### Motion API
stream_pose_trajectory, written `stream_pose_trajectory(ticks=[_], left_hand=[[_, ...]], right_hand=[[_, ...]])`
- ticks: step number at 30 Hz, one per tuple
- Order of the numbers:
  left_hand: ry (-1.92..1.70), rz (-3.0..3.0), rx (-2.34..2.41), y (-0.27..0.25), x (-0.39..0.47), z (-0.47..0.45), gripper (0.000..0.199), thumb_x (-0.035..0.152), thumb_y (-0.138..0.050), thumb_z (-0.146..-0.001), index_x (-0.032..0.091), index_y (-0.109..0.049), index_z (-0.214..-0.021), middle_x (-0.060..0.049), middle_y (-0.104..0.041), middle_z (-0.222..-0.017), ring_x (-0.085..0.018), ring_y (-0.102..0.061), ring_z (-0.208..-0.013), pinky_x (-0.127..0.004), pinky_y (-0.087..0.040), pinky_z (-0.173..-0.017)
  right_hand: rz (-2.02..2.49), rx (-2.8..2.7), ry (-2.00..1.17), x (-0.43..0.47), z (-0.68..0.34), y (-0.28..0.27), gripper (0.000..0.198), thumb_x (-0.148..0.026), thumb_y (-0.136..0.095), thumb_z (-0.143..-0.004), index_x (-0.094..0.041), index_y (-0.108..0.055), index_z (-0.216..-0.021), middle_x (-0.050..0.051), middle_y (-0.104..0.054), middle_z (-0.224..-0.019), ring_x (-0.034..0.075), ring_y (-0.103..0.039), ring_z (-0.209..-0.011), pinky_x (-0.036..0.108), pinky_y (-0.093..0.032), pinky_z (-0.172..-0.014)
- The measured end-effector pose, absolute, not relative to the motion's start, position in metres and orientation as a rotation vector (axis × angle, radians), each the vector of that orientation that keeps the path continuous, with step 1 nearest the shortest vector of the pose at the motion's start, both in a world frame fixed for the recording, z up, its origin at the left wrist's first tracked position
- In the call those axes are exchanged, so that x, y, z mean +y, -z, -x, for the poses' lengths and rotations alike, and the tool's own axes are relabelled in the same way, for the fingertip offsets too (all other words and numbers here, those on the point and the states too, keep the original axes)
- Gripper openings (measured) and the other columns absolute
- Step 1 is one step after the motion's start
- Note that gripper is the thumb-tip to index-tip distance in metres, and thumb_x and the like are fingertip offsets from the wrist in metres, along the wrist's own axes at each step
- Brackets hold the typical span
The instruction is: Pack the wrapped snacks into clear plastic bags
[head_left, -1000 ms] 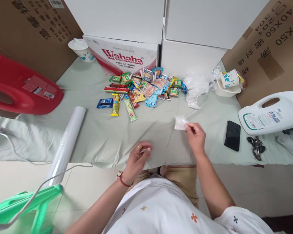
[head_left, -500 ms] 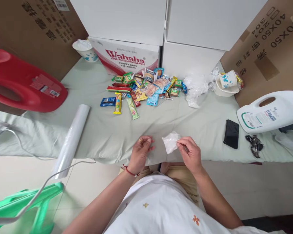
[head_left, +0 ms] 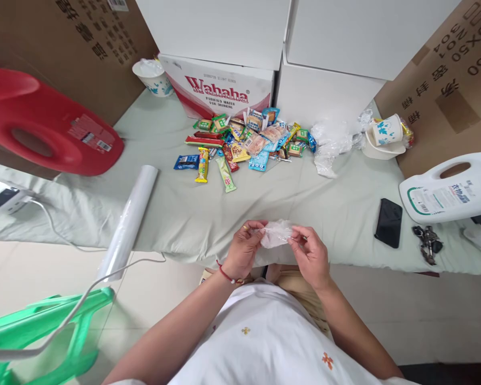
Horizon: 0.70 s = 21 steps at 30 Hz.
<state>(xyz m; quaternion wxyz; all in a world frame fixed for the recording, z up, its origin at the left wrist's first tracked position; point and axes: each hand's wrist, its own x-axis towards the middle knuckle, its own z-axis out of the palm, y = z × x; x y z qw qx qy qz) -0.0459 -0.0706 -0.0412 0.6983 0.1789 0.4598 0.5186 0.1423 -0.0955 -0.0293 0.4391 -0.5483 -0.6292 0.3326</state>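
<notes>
Head view, left to right: film roll (head_left: 130,222) lies well left of the grip, half off the table (head_left: 344,208) edge. Left hand (head_left: 244,248) pinches one side of the small clear bag (head_left: 276,233), right hand (head_left: 310,254) pinches the other; the bag sits between both fingertip grips, crumpled, at the near table edge. Snack pile (head_left: 244,144) lies beyond the grip; phone (head_left: 388,230) off to its right. Risk: thin slippery film could slide out of either pinch or tear if pulled apart hard.
</notes>
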Motion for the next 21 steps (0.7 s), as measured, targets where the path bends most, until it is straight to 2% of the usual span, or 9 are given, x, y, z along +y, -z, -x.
stream_pose_trajectory(ticks=[3,6,7,9,12,14,17,21], left_hand=[[-1.154,-0.366,0.983,0.038,-0.072,0.052,0.039,0.039,-0.091,-0.067,0.02,-0.064,-0.089,-0.004,-0.074,-0.099,-0.015,-0.065,-0.08,-0.029,-0.051,-0.073],[-1.159,-0.476,1.021,0.034,-0.075,0.051,0.037,0.043,-0.089,-0.07,0.019,-0.068,-0.089,-0.007,-0.074,-0.109,-0.017,-0.065,-0.086,-0.029,-0.05,-0.076],[-1.159,-0.532,1.047,0.033,-0.076,0.05,0.036,0.044,-0.088,-0.071,0.019,-0.069,-0.088,-0.008,-0.073,-0.115,-0.017,-0.065,-0.09,-0.029,-0.049,-0.077],[-1.164,-0.616,1.091,0.031,-0.077,0.049,0.034,0.044,-0.088,-0.072,0.018,-0.07,-0.086,-0.008,-0.071,-0.121,-0.018,-0.064,-0.094,-0.029,-0.048,-0.078],[-1.185,-0.556,1.057,0.031,-0.076,0.051,0.034,0.043,-0.088,-0.071,0.019,-0.069,-0.086,-0.007,-0.071,-0.116,-0.017,-0.063,-0.09,-0.029,-0.048,-0.077],[-1.202,-0.465,1.019,0.032,-0.075,0.055,0.036,0.043,-0.089,-0.07,0.02,-0.067,-0.087,-0.005,-0.072,-0.109,-0.015,-0.062,-0.084,-0.029,-0.048,-0.076],[-1.247,-0.458,1.054,0.033,-0.075,0.058,0.038,0.043,-0.09,-0.068,0.019,-0.067,-0.085,-0.004,-0.07,-0.107,-0.013,-0.059,-0.081,-0.026,-0.047,-0.073],[-1.255,-0.523,1.058,0.03,-0.076,0.054,0.036,0.044,-0.089,-0.07,0.02,-0.068,-0.087,-0.005,-0.069,-0.109,-0.014,-0.059,-0.082,-0.026,-0.047,-0.073]], right_hand=[[1.463,-1.333,-0.911,-0.091,-0.15,0.033,0.028,-0.046,-0.064,-0.096,-0.03,-0.067,-0.119,0.007,-0.062,-0.118,0.02,-0.063,-0.093,0.035,-0.058,-0.082],[1.437,-1.1,-1.183,-0.085,-0.151,0.032,0.043,-0.059,-0.056,-0.097,-0.031,-0.064,-0.129,0.008,-0.063,-0.126,0.02,-0.063,-0.096,0.035,-0.058,-0.079],[1.405,-1.09,-1.299,-0.082,-0.15,0.031,0.045,-0.061,-0.056,-0.096,-0.03,-0.065,-0.128,0.007,-0.066,-0.122,0.02,-0.063,-0.096,0.034,-0.057,-0.079],[1.355,-1.15,-1.475,-0.078,-0.145,0.028,0.042,-0.061,-0.065,-0.091,-0.025,-0.072,-0.112,0.005,-0.07,-0.1,0.019,-0.062,-0.086,0.031,-0.054,-0.073],[1.358,-1.149,-1.521,-0.072,-0.141,0.027,0.036,-0.057,-0.078,-0.081,-0.021,-0.072,-0.08,-0.001,-0.061,-0.07,0.014,-0.052,-0.066,0.027,-0.046,-0.063],[1.373,-1.01,-1.479,-0.07,-0.141,0.026,0.04,-0.059,-0.081,-0.076,-0.021,-0.069,-0.075,-0.002,-0.056,-0.065,0.012,-0.048,-0.061,0.026,-0.044,-0.059],[1.397,-0.881,-1.447,-0.071,-0.142,0.023,0.043,-0.064,-0.079,-0.075,-0.022,-0.069,-0.08,-0.001,-0.057,-0.07,0.013,-0.051,-0.065,0.024,-0.046,-0.056],[1.379,-0.941,-1.618,-0.074,-0.136,0.019,0.053,-0.064,-0.08,-0.074,-0.026,-0.071,-0.11,0.004,-0.068,-0.099,0.018,-0.062,-0.084,0.026,-0.054,-0.059]])
